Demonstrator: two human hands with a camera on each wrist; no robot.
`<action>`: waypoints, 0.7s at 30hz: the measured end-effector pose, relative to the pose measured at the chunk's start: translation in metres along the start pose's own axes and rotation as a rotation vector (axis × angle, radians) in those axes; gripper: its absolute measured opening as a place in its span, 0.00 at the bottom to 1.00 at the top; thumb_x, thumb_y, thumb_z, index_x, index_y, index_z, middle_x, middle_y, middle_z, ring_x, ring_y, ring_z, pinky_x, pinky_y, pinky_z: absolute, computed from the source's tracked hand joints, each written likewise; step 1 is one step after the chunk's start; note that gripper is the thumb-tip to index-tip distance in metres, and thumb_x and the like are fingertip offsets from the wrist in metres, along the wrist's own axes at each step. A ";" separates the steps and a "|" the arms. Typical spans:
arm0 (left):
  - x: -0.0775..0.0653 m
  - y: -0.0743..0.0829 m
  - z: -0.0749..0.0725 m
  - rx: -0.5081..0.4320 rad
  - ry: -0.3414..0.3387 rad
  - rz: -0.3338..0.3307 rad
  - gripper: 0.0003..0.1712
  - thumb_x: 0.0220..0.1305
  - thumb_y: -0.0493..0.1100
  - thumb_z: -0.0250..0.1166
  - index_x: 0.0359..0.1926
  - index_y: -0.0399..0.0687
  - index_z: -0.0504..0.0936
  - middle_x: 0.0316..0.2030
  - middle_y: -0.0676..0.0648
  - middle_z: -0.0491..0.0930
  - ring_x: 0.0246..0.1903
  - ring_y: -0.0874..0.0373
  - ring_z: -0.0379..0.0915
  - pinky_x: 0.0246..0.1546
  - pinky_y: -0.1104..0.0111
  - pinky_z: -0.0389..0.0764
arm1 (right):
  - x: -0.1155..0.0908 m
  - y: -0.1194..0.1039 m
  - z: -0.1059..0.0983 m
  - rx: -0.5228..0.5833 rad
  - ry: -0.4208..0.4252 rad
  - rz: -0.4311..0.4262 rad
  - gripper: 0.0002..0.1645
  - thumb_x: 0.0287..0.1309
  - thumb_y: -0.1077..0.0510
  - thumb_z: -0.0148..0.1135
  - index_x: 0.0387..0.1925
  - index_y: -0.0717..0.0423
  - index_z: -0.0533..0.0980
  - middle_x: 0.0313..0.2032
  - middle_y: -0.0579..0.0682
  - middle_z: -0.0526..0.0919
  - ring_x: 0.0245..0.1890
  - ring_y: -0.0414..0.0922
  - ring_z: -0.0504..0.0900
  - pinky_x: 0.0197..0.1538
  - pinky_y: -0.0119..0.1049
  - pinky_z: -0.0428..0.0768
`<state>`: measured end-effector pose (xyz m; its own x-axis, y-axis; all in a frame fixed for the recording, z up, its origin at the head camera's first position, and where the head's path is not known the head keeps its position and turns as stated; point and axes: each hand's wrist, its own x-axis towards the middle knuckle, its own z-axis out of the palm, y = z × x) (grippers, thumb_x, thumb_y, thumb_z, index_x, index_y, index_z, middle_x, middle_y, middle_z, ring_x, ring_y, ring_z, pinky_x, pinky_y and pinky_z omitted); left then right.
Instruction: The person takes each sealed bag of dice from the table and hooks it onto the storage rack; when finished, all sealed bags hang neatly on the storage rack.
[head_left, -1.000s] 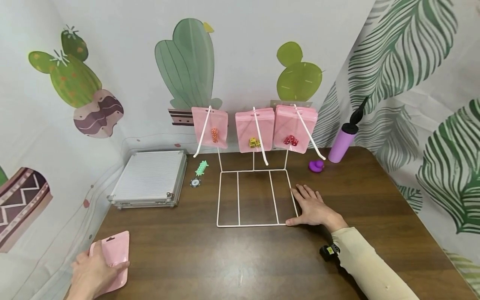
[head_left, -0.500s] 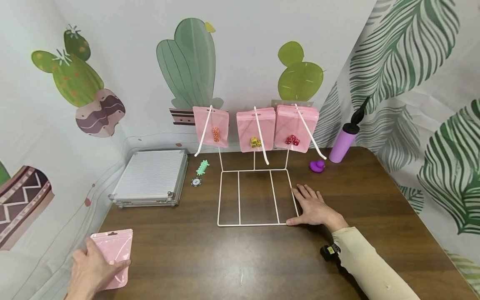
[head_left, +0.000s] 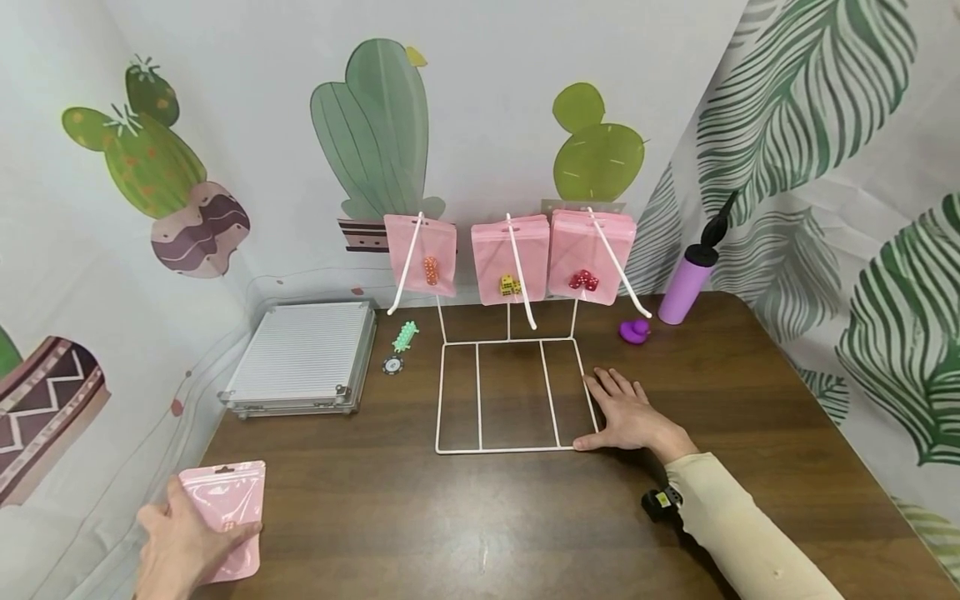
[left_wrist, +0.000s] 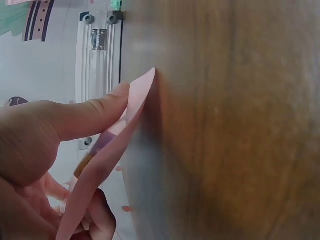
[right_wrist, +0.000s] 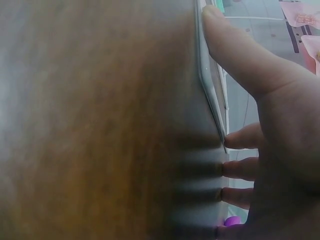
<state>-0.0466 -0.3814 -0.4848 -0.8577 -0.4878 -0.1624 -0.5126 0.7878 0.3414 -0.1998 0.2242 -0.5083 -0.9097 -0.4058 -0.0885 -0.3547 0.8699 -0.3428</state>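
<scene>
At the front left of the table, my left hand pinches a pink zip pouch between thumb and fingers. In the left wrist view the pouch is seen nearly edge-on, tilted. My right hand lies with spread fingers at the right front corner of the white wire display rack; its thumb touches the frame. From the rack's hooks hang pink pouches: one with orange dice at left, several with yellow dice in the middle, and several with red dice at right.
A silver aluminium case stands at the back left. Beside it lie a mint-green toy and a poker chip. A purple rubber duck and a purple hand pump stand at the back right, by the cloth-covered wall.
My left hand and the pink pouch have shifted slightly, and more of the pouch's top now shows. The right hand keeps its place on the rack.
</scene>
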 end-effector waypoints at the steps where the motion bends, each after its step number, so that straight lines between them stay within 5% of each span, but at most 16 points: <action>1: -0.001 0.000 -0.001 -0.004 0.015 0.007 0.94 0.23 0.69 0.81 0.73 0.34 0.25 0.53 0.19 0.48 0.38 0.17 0.65 0.31 0.39 0.73 | 0.000 0.000 0.000 0.001 -0.001 0.002 0.73 0.35 0.23 0.69 0.73 0.62 0.54 0.72 0.69 0.54 0.72 0.68 0.48 0.66 0.74 0.48; 10: -0.011 0.016 -0.015 -0.048 0.124 0.084 0.86 0.33 0.67 0.79 0.75 0.38 0.28 0.53 0.18 0.49 0.36 0.20 0.65 0.26 0.41 0.73 | 0.000 0.002 0.000 -0.003 -0.003 0.004 0.74 0.35 0.22 0.69 0.74 0.62 0.53 0.72 0.69 0.53 0.72 0.68 0.47 0.66 0.74 0.48; 16: -0.023 0.041 -0.025 -0.100 0.275 0.202 0.80 0.34 0.58 0.82 0.76 0.41 0.35 0.49 0.20 0.53 0.34 0.26 0.62 0.21 0.44 0.70 | -0.001 0.001 0.001 -0.003 -0.004 0.004 0.74 0.35 0.22 0.69 0.74 0.62 0.54 0.72 0.69 0.53 0.72 0.68 0.48 0.66 0.74 0.48; 21: -0.029 0.064 -0.032 -0.129 0.294 0.254 0.80 0.34 0.59 0.82 0.77 0.50 0.35 0.51 0.25 0.54 0.36 0.31 0.63 0.21 0.49 0.68 | 0.000 0.000 0.000 -0.003 -0.006 0.003 0.74 0.35 0.22 0.68 0.74 0.62 0.54 0.72 0.69 0.53 0.72 0.68 0.48 0.65 0.74 0.48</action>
<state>-0.0535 -0.3289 -0.4281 -0.8992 -0.3852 0.2075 -0.2609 0.8528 0.4524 -0.1995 0.2243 -0.5086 -0.9094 -0.4047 -0.0956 -0.3523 0.8720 -0.3398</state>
